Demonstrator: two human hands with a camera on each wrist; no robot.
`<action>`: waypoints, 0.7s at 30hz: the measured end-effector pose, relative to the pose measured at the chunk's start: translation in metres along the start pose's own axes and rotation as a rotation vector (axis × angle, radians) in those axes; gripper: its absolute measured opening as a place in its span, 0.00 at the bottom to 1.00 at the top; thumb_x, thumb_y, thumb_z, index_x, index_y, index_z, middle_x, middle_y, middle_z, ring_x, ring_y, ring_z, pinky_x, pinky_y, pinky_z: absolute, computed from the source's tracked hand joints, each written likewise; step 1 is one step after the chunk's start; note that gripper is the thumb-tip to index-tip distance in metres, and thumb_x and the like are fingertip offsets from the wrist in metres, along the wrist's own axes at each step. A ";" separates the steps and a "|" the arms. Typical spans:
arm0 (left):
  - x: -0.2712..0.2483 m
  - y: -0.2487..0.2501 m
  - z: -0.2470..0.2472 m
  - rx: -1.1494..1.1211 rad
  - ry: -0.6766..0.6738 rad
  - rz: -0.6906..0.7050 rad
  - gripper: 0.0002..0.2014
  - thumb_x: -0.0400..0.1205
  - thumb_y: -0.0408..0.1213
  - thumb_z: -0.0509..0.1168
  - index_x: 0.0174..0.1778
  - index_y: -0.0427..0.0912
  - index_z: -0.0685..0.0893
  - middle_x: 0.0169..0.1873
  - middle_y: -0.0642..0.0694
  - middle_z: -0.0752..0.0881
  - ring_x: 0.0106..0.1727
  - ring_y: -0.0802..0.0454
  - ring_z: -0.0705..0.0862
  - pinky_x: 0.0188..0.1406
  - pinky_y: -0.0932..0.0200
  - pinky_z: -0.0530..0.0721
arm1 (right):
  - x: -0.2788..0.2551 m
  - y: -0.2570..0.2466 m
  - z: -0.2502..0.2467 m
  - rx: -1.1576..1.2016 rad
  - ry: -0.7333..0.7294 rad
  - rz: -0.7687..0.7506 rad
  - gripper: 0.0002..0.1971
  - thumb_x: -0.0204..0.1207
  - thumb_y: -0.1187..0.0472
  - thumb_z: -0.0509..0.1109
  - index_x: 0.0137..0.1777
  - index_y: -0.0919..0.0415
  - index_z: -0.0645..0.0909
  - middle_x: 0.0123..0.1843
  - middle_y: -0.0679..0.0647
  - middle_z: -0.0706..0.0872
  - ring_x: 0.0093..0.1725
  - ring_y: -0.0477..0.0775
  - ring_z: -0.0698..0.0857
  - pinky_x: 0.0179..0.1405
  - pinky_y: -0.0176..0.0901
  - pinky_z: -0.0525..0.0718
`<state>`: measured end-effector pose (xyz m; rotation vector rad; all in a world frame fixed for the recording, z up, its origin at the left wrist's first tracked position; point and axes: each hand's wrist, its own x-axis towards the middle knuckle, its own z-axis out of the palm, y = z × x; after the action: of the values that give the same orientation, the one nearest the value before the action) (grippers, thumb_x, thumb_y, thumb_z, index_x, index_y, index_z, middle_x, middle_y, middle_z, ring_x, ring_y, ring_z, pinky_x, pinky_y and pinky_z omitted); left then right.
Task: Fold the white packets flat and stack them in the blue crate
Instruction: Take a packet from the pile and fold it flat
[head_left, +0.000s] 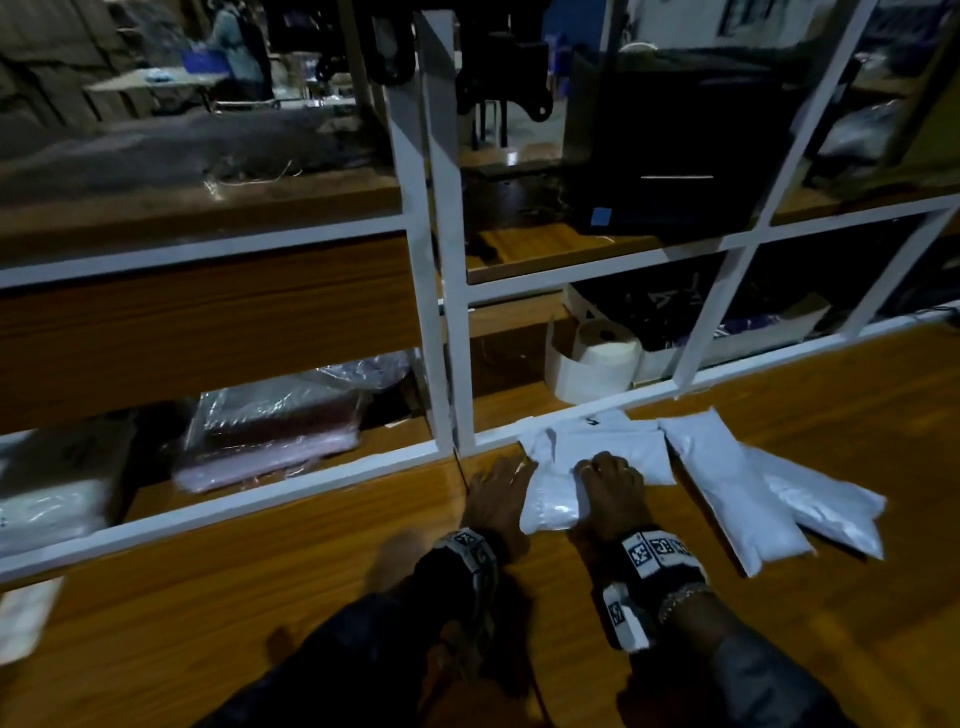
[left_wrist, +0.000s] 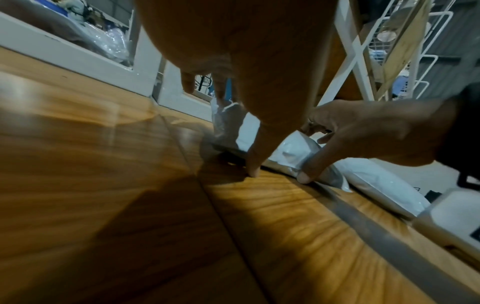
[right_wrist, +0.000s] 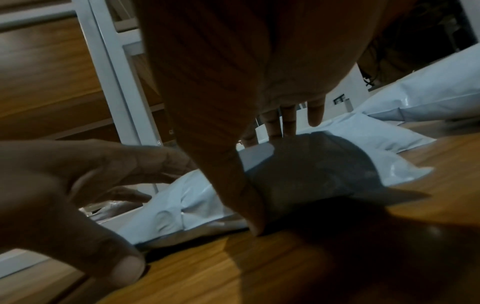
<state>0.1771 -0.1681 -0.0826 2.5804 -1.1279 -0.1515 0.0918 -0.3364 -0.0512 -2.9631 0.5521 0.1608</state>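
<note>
Head view: white packet (head_left: 587, 467) flat on the wooden table (head_left: 311, 571), against the white frame (head_left: 447, 312); left hand (head_left: 498, 499) at its left edge, right hand (head_left: 615, 493) on top, fingers spread, pressing rather than gripping. Two more packets (head_left: 737, 499) just right. No blue crate in sight.

Left wrist view: thumb tips planted at the near edge, nothing clasped.

Right wrist view: puffy, glossy film; probably light, soft, slippery. Best pinned at the crease, lifted by opposite edges.

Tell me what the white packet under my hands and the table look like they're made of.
White packet: apparently thin glossy plastic film, since it wrinkles and catches glints of light. Table: wood or wood-look laminate; streaky brown grain with a shiny finish, so which one is unclear.
</note>
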 end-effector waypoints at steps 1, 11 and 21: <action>-0.003 -0.002 0.003 0.005 0.051 0.033 0.44 0.69 0.47 0.78 0.81 0.48 0.68 0.77 0.43 0.73 0.79 0.39 0.71 0.76 0.33 0.70 | -0.001 -0.001 0.002 -0.005 -0.002 -0.001 0.44 0.57 0.41 0.81 0.75 0.51 0.70 0.71 0.55 0.72 0.72 0.60 0.71 0.73 0.56 0.68; -0.077 -0.042 -0.060 0.044 0.077 0.150 0.41 0.69 0.64 0.59 0.75 0.42 0.79 0.61 0.37 0.82 0.60 0.37 0.82 0.60 0.43 0.80 | -0.047 -0.068 -0.016 0.186 -0.020 -0.150 0.44 0.56 0.28 0.75 0.70 0.49 0.72 0.64 0.49 0.80 0.66 0.56 0.78 0.69 0.52 0.66; -0.281 -0.149 -0.101 0.152 0.081 -0.011 0.38 0.72 0.75 0.64 0.71 0.54 0.76 0.53 0.49 0.77 0.54 0.45 0.78 0.47 0.50 0.74 | -0.141 -0.228 0.007 0.270 -0.118 -0.474 0.37 0.66 0.38 0.79 0.73 0.46 0.72 0.69 0.46 0.78 0.72 0.54 0.73 0.74 0.51 0.61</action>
<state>0.1115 0.1572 -0.0453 2.6987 -1.1361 0.0372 0.0432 -0.0751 -0.0174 -2.7024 -0.1388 0.1923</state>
